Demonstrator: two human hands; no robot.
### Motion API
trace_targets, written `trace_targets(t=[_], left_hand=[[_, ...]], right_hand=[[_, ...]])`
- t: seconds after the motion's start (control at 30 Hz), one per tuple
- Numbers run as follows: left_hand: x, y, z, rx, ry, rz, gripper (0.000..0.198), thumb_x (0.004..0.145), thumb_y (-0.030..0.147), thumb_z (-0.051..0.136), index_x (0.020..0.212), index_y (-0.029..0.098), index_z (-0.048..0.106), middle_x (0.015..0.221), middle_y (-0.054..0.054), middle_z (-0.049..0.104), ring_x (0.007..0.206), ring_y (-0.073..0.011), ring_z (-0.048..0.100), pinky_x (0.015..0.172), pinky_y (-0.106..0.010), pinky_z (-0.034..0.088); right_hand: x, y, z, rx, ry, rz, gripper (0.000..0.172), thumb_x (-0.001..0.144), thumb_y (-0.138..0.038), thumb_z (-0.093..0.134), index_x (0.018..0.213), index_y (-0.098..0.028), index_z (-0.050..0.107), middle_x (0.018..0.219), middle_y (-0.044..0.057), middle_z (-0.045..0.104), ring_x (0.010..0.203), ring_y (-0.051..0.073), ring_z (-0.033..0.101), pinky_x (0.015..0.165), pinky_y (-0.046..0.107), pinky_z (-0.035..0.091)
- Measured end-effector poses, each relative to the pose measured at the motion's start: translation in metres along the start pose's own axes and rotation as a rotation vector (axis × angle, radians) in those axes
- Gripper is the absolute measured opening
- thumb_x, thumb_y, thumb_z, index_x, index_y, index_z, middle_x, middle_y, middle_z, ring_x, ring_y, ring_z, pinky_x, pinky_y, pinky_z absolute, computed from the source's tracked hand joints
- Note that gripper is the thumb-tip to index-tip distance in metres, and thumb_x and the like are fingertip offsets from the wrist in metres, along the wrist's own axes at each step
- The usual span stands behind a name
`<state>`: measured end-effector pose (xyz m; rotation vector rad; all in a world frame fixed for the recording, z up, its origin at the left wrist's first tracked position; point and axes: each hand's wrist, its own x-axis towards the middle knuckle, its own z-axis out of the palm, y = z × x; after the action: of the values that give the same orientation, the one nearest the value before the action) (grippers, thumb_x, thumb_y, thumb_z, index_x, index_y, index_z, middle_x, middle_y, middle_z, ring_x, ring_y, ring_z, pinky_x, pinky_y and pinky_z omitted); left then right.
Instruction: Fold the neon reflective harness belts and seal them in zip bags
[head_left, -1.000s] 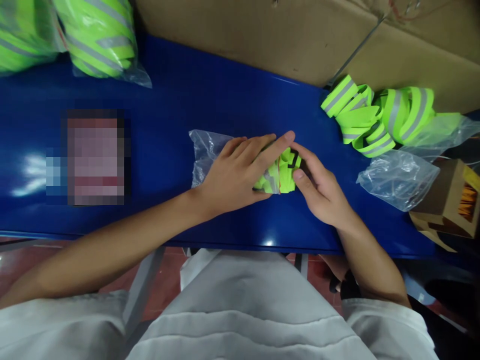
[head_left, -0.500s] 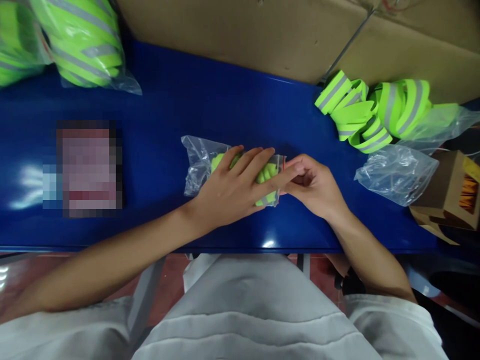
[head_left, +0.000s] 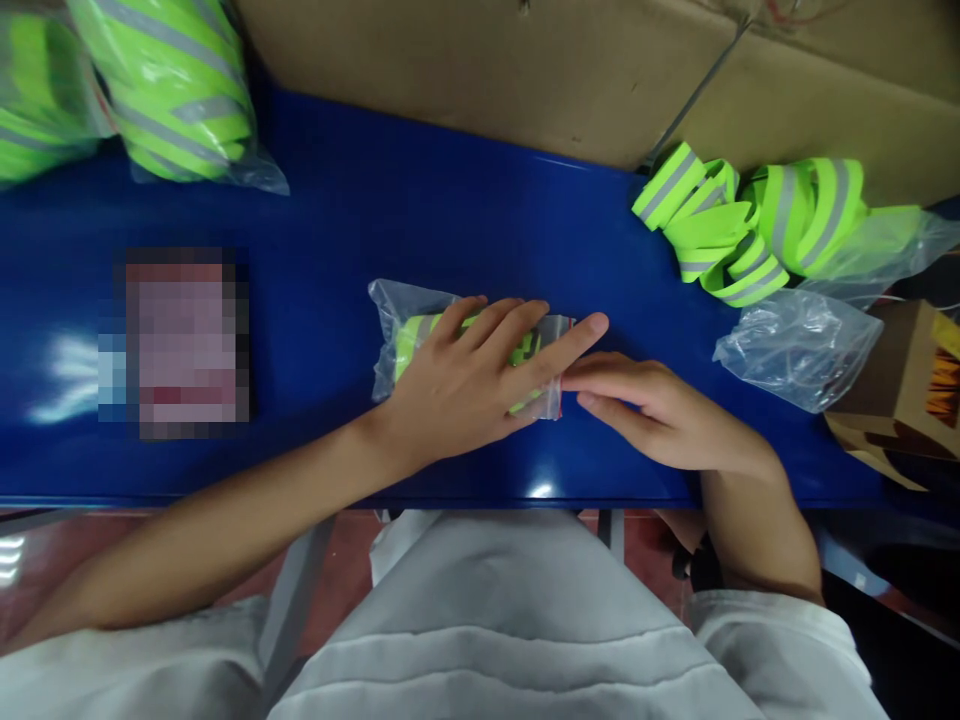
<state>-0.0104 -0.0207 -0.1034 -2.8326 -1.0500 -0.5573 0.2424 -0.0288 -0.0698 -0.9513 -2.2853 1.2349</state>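
A small clear plastic bag (head_left: 401,318) with a folded neon-green reflective band inside lies on the blue table (head_left: 420,210). My left hand (head_left: 480,375) presses flat on the bag, fingers stretched out across it toward the red-edged mouth. My right hand (head_left: 652,410) lies just right of the bag's mouth, its thumb and forefinger pinched on the bag's lower right corner.
Loose neon-green reflective bands (head_left: 750,225) are heaped at the back right beside an empty clear bag (head_left: 799,350) and a small cardboard box (head_left: 900,390). Bagged bundles of bands (head_left: 172,90) sit at the back left. A cardboard sheet (head_left: 525,70) stands behind the table.
The green band has gone fully into the bag. My left hand stayed pressed on it; my right hand let go of the band and dropped to the bag's mouth corner.
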Motion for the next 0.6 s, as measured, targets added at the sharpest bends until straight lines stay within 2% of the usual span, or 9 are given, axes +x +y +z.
trace_targets(t=[0.13, 0.23, 0.3, 0.4, 0.5, 0.6], left_hand=[[0.000, 0.001, 0.003, 0.015, 0.005, 0.048, 0.073, 0.105, 0.043, 0.056, 0.170, 0.027, 0.027, 0.143, -0.016, 0.065, 0.129, -0.0315, 0.065, 0.108, -0.048, 0.050], [0.000, 0.005, 0.004, 0.036, 0.022, 0.077, 0.072, 0.105, 0.038, 0.054, 0.170, 0.027, 0.026, 0.142, -0.016, 0.066, 0.127, -0.0316, 0.065, 0.106, -0.049, 0.051], [0.000, 0.006, 0.003, 0.049, 0.021, 0.093, 0.071, 0.105, 0.033, 0.053, 0.170, 0.028, 0.027, 0.141, -0.015, 0.067, 0.127, -0.0314, 0.065, 0.107, -0.050, 0.051], [0.000, 0.007, -0.002, 0.021, -0.010, 0.056, 0.072, 0.103, 0.033, 0.054, 0.170, 0.027, 0.027, 0.143, -0.016, 0.066, 0.126, -0.0329, 0.065, 0.106, -0.051, 0.051], [0.000, 0.005, -0.003, -0.059, -0.029, 0.005, 0.075, 0.100, 0.036, 0.059, 0.170, 0.029, 0.029, 0.145, -0.016, 0.065, 0.126, -0.0339, 0.066, 0.107, -0.051, 0.050], [-0.001, 0.001, 0.001, -0.160, -0.011, 0.023, 0.076, 0.097, 0.032, 0.061, 0.168, 0.031, 0.033, 0.142, -0.013, 0.067, 0.125, -0.0327, 0.068, 0.108, -0.050, 0.051]], right_hand=[[0.003, 0.004, 0.014, -0.108, -0.142, -0.040, 0.039, 0.103, -0.006, 0.047, 0.124, -0.025, 0.075, 0.132, 0.007, 0.073, 0.136, 0.021, 0.061, 0.117, 0.043, 0.048], [0.005, 0.005, 0.027, -0.173, -0.180, -0.015, 0.044, 0.094, 0.002, 0.046, 0.115, -0.020, 0.077, 0.136, 0.013, 0.068, 0.142, 0.026, 0.054, 0.123, 0.054, 0.040], [0.006, 0.006, 0.031, -0.159, -0.195, -0.012, 0.045, 0.090, 0.004, 0.045, 0.113, -0.018, 0.077, 0.130, 0.014, 0.070, 0.139, 0.028, 0.055, 0.121, 0.056, 0.042], [0.007, 0.009, 0.030, -0.048, -0.181, -0.051, 0.042, 0.095, -0.001, 0.046, 0.119, -0.021, 0.075, 0.129, 0.012, 0.071, 0.136, 0.026, 0.057, 0.117, 0.053, 0.047], [0.010, 0.011, 0.026, 0.042, -0.160, -0.083, 0.031, 0.102, -0.010, 0.048, 0.117, -0.022, 0.073, 0.121, 0.010, 0.074, 0.123, 0.023, 0.064, 0.110, 0.047, 0.053], [0.012, 0.009, 0.025, 0.060, -0.148, -0.110, 0.024, 0.102, -0.014, 0.052, 0.112, -0.022, 0.073, 0.112, 0.008, 0.076, 0.113, 0.021, 0.068, 0.103, 0.041, 0.057]])
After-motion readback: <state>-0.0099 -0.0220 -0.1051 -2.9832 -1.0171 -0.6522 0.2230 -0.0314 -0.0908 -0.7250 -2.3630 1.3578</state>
